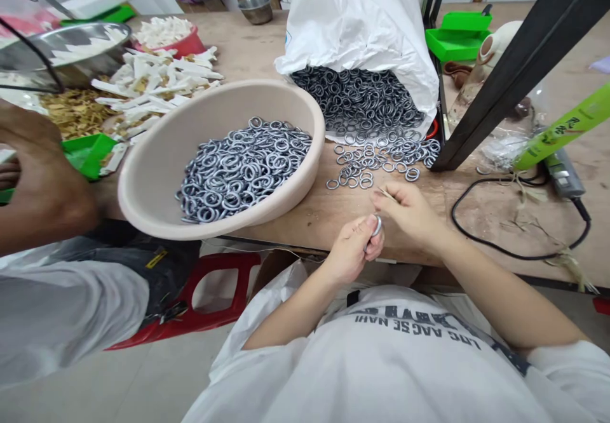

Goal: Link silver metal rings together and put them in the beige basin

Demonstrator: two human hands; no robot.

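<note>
My left hand [351, 248] is closed at the table's front edge, with a grey metal ring [377, 225] pinched between thumb and fingers. Just right of it and slightly farther off, my right hand [405, 206] is closed on a thin pale stick-like piece [388, 194], whose exact kind I cannot make out. Loose rings [366, 159] lie on the wood beyond both hands. More rings spill from the mouth of a white sack [362, 29]. To the left, a beige basin [147, 169] holds a large heap of similar rings.
A dark slanted metal post [515, 73] rises at right, near a black cable [457, 201] and a bright green tube [567, 124]. White strips [157, 80] are piled at the back left. Another person's arm [42, 181] reaches in at far left, above a red stool [229, 308].
</note>
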